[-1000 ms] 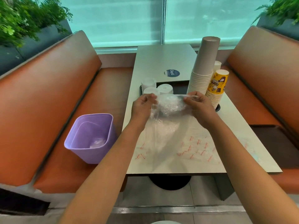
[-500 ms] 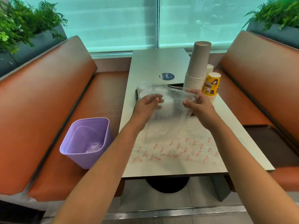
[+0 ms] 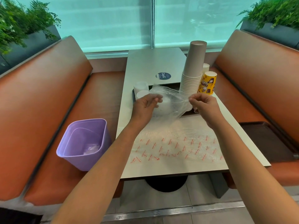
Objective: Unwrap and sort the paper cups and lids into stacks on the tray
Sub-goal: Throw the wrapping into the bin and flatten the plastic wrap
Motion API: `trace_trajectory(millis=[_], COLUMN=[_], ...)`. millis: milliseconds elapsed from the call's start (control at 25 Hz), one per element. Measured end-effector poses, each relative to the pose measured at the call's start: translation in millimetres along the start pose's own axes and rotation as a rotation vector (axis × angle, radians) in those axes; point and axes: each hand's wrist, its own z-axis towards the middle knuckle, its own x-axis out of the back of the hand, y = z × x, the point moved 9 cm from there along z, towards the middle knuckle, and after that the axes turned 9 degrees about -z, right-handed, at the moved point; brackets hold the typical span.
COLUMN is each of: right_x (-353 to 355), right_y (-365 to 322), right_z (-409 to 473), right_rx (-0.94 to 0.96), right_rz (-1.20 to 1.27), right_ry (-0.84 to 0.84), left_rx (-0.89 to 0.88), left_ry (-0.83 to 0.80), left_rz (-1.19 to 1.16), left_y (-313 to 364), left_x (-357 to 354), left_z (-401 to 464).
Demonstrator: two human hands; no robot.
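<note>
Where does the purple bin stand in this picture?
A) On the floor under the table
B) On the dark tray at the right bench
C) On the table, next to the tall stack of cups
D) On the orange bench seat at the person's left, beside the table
D: the purple bin sits on the orange bench seat at the left of the table, not on the table, the floor or a tray.
</note>
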Motion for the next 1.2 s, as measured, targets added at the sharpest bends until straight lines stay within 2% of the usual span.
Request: trace_trajectory(millis=[200, 320, 400, 600, 760, 960, 1000, 1120, 1160, 1200], right_x=[1.5, 5.7, 4.5, -4.9, 2.2, -5.7, -4.8, -8.4, -9.7, -13.7], right_y=[17.5, 14.3, 11.4, 31.2, 40.2, 34.7, 37.0, 44.3, 39.1, 32.0], right_z=[-3.7, -5.3, -6.5, -3.5, -3.4, -0.3, -0.3, 5.1, 7.8, 8.1], right_rx=[-0.217, -0.193, -0.190, -0.332, -0.399, -0.336, -0.363, -0.376, -0.300, -0.211], right_rz=[-0.008, -0.281, -0.363, -0.070, -0.160, -0.285, -0.205, 0.323, 0.384, 0.315], right_ry=[-0.081, 0.020, 0.094, 0.106, 0.170, 0.229, 0.237, 0.133, 0.039, -0.084], left_rx=[-0.153, -0.307, -0.377, -0.422, -0.460, -0.511, -0.503, -0.315, -0.235, -0.163], left_ry=[0.009, -0.015, -0.058, -0.076, -0.073, -0.136, -0.140, -0.094, -0.065, -0.042], left_rz=[0.357, 0.609, 0.635, 0.672, 0.774, 0.836, 0.837, 0.698, 0.602, 0.501], left_y=[3.5, 12.5, 17.0, 16.9, 9.7, 2.6, 0.3, -11.2, -16.1, -20.6], left_x=[6.1, -1.3, -10.7, -16.7, -10.7, -23.3, -22.8, -4.5, 3.6, 9.9], left_z=[-8.0, -14.8, -21.0, -26.9, -27.5, -35.9, -36.4, -28.5, -24.9, -21.8])
